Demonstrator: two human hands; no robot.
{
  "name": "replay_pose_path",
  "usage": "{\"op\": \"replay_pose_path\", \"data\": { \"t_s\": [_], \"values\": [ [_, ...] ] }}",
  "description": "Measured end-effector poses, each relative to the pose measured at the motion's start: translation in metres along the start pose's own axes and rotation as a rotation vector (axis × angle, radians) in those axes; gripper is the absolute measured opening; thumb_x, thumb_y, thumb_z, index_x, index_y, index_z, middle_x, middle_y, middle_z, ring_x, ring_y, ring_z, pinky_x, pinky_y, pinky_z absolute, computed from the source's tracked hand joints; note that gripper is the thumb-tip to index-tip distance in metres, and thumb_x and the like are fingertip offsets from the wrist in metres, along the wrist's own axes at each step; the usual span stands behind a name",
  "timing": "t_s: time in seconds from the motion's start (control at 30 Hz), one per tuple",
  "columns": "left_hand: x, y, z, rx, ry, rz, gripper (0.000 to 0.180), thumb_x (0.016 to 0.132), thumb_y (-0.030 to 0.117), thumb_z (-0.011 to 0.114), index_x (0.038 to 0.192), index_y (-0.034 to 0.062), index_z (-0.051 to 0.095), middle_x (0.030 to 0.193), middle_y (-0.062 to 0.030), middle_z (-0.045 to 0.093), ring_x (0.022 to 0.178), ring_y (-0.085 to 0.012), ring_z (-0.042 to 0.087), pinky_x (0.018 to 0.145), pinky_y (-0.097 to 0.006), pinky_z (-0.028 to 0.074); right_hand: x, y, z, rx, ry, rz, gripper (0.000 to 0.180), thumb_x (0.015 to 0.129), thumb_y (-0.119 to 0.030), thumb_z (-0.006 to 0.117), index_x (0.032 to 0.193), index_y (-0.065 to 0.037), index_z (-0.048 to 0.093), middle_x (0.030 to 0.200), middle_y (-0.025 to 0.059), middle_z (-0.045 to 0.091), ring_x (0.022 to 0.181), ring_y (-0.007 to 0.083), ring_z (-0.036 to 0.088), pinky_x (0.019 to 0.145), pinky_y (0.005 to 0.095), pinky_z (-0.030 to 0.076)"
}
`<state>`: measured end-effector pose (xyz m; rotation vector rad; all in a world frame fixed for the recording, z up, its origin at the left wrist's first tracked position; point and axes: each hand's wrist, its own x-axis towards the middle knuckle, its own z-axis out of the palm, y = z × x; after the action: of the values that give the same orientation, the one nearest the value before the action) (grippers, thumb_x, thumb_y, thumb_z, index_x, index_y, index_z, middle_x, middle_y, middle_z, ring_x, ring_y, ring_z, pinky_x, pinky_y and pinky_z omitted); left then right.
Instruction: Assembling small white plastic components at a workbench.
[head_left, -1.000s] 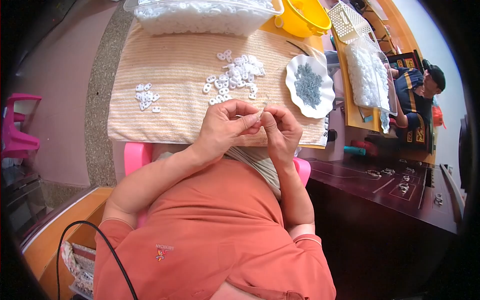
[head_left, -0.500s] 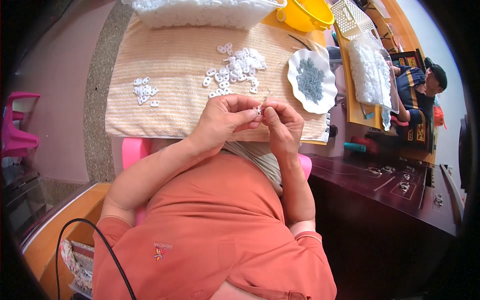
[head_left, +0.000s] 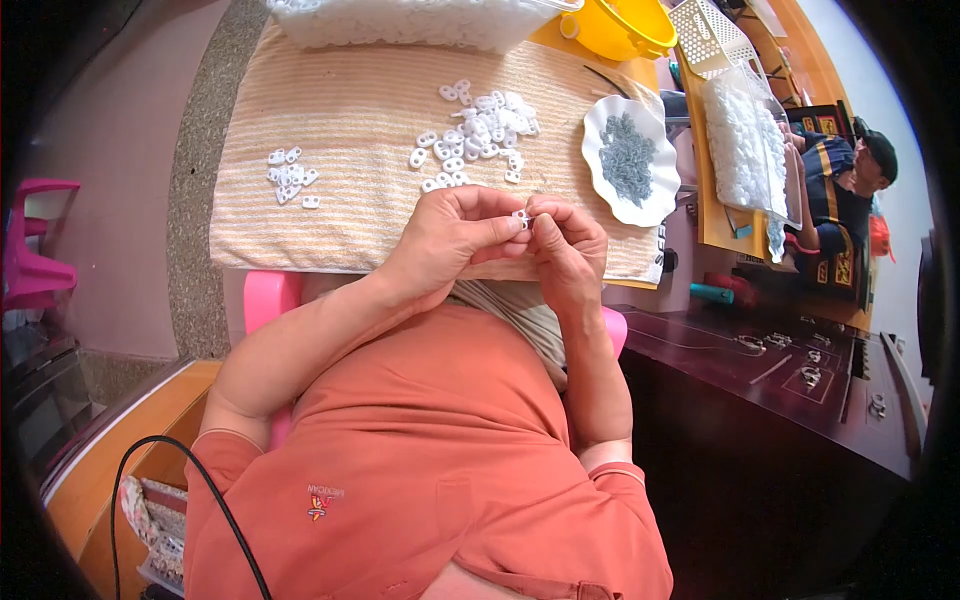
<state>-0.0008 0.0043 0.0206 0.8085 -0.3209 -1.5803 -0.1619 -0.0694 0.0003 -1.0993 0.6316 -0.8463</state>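
Close to the near edge of the towel, my left hand [head_left: 435, 240] pinches a small white two-holed plastic piece [head_left: 521, 219] between thumb and fingers. My right hand [head_left: 570, 243] is closed at the piece's right side, thumb against forefinger; what it grips there is too small to make out. Just beyond my hands lies a loose pile of similar white pieces [head_left: 487, 128]. A smaller group of them [head_left: 289, 177] sits farther left. To the right, a white scalloped dish [head_left: 657, 203] holds many small grey translucent pieces [head_left: 625, 158].
A striped beige towel [head_left: 340, 120] covers the table. At its far side stand a clear bin [head_left: 420, 38] of white pieces and a yellow basket [head_left: 620, 30]. Another person [head_left: 835, 180] sits at the right beside a second full bin [head_left: 745, 135]. A pink stool [head_left: 40, 245] stands left.
Both hands stay together at the white piece with only slight finger movement. The view has shifted a little, so the table things appear slightly displaced.
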Motion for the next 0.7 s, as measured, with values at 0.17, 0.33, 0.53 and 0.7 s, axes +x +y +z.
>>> {"op": "replay_pose_path", "data": {
  "t_s": [0.17,0.33,0.53,0.7],
  "values": [
    [-0.0002,0.0003,-0.0008,-0.011,0.001,0.0,0.015,0.089,0.001,0.062,0.102,-0.0041,0.064,0.091,-0.0074,0.066,0.08,-0.011,0.064,0.074,-0.023,0.055,0.0009,0.003,-0.002,0.002,-0.026,-0.014,0.011,0.09,-0.005,0.064,0.097,0.002,0.065,0.102,0.0071,0.062,0.091,0.0117,0.058,0.081,0.0234,0.047],
    [0.0,-0.0007,-0.0013,-0.003,0.002,0.008,0.013,0.089,0.001,0.062,0.1,-0.0042,0.064,0.089,-0.0074,0.066,0.078,-0.0112,0.064,0.073,-0.022,0.055,0.001,0.0034,-0.0021,-0.035,-0.03,-0.022,0.01,0.089,-0.004,0.064,0.097,0.002,0.065,0.102,0.0074,0.062,0.09,0.0116,0.058,0.08,0.0232,0.047],
    [-0.0004,-0.0011,-0.0011,0.0,0.011,-0.001,0.013,0.088,0.0,0.062,0.1,-0.0039,0.064,0.089,-0.0077,0.066,0.078,-0.0114,0.064,0.072,-0.023,0.055,0.0013,0.0042,-0.0024,-0.088,-0.035,-0.066,0.009,0.089,-0.002,0.064,0.096,0.003,0.065,0.101,0.0074,0.062,0.089,0.0115,0.058,0.081,0.0232,0.047],
    [-0.0004,-0.003,-0.0025,0.022,0.008,0.012,0.013,0.088,0.001,0.063,0.099,-0.0039,0.064,0.088,-0.0076,0.066,0.077,-0.0113,0.064,0.072,-0.023,0.055,0.0006,0.0019,-0.0024,-0.138,-0.035,-0.075,0.008,0.088,-0.001,0.065,0.094,0.003,0.066,0.099,0.0074,0.062,0.089,0.0116,0.058,0.081,0.0234,0.047]
  ]
}}
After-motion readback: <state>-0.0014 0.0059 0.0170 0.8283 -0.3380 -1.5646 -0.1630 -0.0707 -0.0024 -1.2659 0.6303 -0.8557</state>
